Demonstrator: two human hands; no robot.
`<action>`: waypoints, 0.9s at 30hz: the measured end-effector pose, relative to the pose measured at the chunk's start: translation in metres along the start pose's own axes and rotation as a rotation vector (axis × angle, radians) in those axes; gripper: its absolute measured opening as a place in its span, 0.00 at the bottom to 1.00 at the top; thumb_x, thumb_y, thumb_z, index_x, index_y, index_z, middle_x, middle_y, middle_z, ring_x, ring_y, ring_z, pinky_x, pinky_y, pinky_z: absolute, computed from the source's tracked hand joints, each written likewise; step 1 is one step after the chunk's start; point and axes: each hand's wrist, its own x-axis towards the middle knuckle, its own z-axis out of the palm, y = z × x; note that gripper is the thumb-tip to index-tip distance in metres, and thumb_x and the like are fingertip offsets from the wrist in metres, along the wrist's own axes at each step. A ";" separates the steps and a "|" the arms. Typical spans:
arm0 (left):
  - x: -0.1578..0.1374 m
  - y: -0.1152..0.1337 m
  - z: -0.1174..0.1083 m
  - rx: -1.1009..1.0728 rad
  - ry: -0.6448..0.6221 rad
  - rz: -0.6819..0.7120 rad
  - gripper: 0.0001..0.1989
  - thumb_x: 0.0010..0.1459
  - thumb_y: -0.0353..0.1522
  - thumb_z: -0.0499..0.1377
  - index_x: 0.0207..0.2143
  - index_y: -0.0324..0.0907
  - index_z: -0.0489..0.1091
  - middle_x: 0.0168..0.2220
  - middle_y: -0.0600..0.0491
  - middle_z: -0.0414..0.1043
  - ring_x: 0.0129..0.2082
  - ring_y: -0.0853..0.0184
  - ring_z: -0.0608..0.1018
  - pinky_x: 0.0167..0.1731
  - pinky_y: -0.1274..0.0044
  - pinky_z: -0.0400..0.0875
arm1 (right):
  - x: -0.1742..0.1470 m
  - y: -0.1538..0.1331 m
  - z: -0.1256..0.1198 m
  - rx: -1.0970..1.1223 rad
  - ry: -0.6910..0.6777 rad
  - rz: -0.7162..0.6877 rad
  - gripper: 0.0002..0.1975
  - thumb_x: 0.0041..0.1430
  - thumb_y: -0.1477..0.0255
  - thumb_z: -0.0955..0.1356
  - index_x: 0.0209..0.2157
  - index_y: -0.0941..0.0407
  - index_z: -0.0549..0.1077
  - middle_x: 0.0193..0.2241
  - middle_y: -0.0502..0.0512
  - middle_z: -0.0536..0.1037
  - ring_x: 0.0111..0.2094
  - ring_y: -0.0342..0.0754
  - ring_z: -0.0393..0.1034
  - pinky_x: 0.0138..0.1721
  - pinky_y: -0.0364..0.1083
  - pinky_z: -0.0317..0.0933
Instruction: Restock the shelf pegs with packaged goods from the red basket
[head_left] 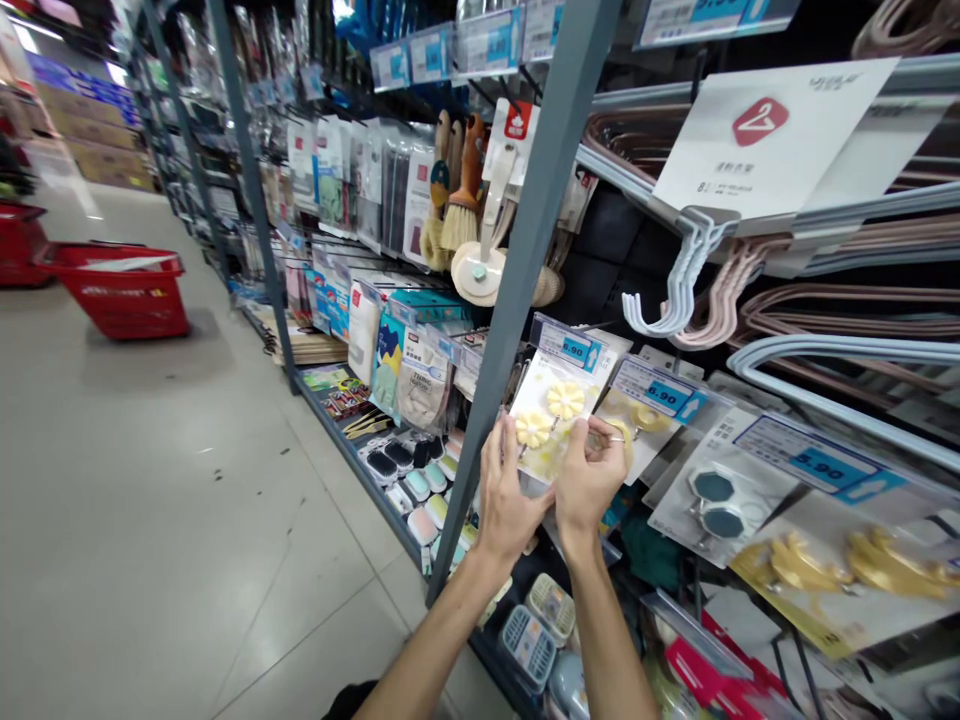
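A white card pack of yellow flower-shaped wall hooks (pixel 564 400) hangs under a 6.90 price tag (pixel 574 349) on the shelf rack. My left hand (pixel 508 497) holds the pack's lower left edge, fingers pointing up along it and thumb reaching to the right. Against its lower right side, my right hand (pixel 589 475) is closed with bent fingers, gripping the pack's edge; the fingertips are partly hidden. To the right hangs another pack with gold hooks (pixel 646 418). Beyond it is a pack with dark octagonal hooks (pixel 714 500).
A grey upright post (pixel 517 250) stands just left of my hands. Clothes hangers (pixel 675 285) jut out above right. Brushes (pixel 465 190) hang behind the post. Soap boxes (pixel 529 645) sit below. A red shopping basket (pixel 120 295) stands on the aisle floor (pixel 187 520).
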 end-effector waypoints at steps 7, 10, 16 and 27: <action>-0.001 0.003 0.002 -0.081 0.012 -0.052 0.55 0.54 0.42 0.70 0.75 0.44 0.41 0.69 0.35 0.52 0.70 0.46 0.62 0.66 0.58 0.63 | 0.005 -0.009 -0.006 -0.088 -0.032 -0.108 0.14 0.64 0.61 0.68 0.37 0.59 0.73 0.31 0.55 0.78 0.29 0.45 0.74 0.30 0.42 0.68; -0.002 0.001 0.002 -0.080 0.007 -0.065 0.54 0.53 0.40 0.70 0.75 0.43 0.44 0.69 0.36 0.54 0.69 0.47 0.64 0.66 0.60 0.63 | 0.004 -0.005 -0.005 -0.039 -0.058 -0.106 0.12 0.64 0.62 0.69 0.36 0.58 0.71 0.28 0.51 0.74 0.26 0.43 0.71 0.28 0.41 0.66; -0.004 -0.004 0.001 -0.071 0.055 -0.001 0.49 0.54 0.39 0.69 0.73 0.41 0.49 0.70 0.36 0.57 0.70 0.48 0.63 0.67 0.60 0.62 | -0.001 0.004 -0.003 0.062 -0.092 -0.069 0.12 0.64 0.61 0.69 0.37 0.56 0.70 0.29 0.49 0.73 0.25 0.43 0.71 0.28 0.42 0.68; -0.005 0.006 -0.001 -0.042 0.203 0.092 0.43 0.59 0.43 0.64 0.71 0.39 0.53 0.68 0.34 0.59 0.69 0.48 0.65 0.66 0.57 0.63 | -0.001 -0.005 -0.006 0.094 -0.143 -0.059 0.13 0.65 0.60 0.69 0.38 0.56 0.69 0.29 0.49 0.72 0.24 0.40 0.67 0.25 0.39 0.64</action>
